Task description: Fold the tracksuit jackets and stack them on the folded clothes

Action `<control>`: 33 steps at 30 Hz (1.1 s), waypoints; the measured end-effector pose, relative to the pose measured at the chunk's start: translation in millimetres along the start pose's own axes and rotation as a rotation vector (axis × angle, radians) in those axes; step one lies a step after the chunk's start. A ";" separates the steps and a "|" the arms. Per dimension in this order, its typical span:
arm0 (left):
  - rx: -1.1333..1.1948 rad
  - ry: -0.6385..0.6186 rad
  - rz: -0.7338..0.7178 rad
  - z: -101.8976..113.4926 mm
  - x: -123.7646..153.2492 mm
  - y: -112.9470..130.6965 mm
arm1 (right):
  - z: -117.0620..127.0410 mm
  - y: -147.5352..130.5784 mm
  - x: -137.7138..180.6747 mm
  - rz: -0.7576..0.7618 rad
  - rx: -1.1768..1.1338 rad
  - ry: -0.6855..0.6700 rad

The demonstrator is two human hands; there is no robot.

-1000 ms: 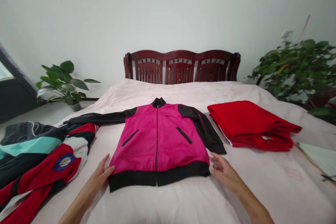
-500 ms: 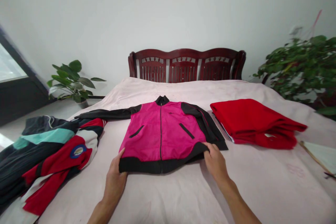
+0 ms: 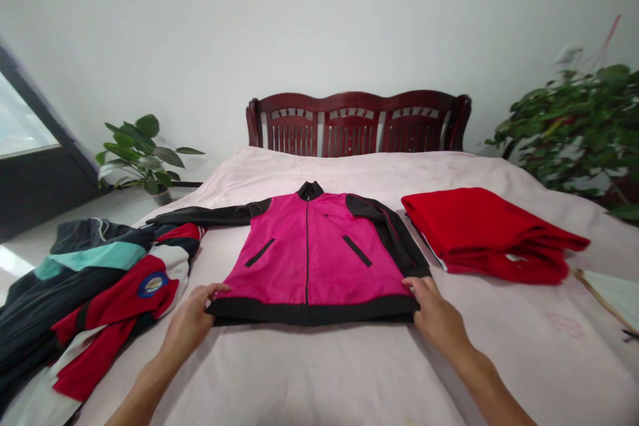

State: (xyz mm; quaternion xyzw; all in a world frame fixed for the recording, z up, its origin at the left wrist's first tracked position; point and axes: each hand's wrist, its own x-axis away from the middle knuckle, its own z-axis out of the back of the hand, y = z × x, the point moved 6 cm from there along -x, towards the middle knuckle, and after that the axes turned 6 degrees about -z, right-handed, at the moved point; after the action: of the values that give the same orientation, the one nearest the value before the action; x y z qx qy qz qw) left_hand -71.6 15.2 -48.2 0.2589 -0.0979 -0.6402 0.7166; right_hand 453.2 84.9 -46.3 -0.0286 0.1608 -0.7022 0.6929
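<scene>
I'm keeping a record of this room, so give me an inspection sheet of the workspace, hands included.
Surface: pale pink bedspread, some creases.
Job's things: pink-and-black jacket, front up, one sleeve stretched out left, the other angled down its right side.
Clutter: loose clothes pile at left; folded red garment at right; pale item at right edge, unidentifiable.
Hands: left hand and right hand each hold a hem corner.
Cables: pink strand by the wall, blurred; cannot tell if cable.
Surroundings: wooden headboard, left plant, right plant.
</scene>
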 end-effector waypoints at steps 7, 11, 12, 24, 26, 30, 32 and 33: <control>-0.356 -0.244 -0.226 -22.8 30.4 27.8 | -21.1 -14.0 33.2 0.358 -0.020 0.073; -0.344 -0.427 -0.262 -10.6 31.3 26.9 | -21.1 -4.1 29.4 0.389 -0.004 -0.220; -0.306 -0.493 -0.265 -7.1 28.4 27.1 | -18.5 -2.2 25.5 0.368 -0.005 -0.327; -0.382 -0.127 -0.403 -97.3 -133.6 124.1 | -50.6 -192.6 -88.8 0.485 0.010 -0.166; -0.399 -0.158 -0.386 -114.9 -136.9 109.4 | -72.2 -189.0 -97.1 0.487 0.050 -0.193; -0.323 -0.223 -0.446 -117.8 -130.5 75.0 | -99.0 -132.1 -113.9 0.375 0.125 -0.182; -0.233 -0.262 -0.488 -103.8 -134.9 61.3 | -105.9 -103.9 -120.0 0.317 0.143 -0.129; -0.193 -0.270 -0.460 -92.3 -142.3 52.3 | -108.5 -94.2 -121.8 0.302 0.146 -0.101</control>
State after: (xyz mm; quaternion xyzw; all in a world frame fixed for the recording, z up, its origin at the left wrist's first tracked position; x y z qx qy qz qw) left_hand -5.7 178.0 -73.2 0.1173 -0.0698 -0.8209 0.5545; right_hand 338.5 223.6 -101.8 0.0111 0.0771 -0.5978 0.7979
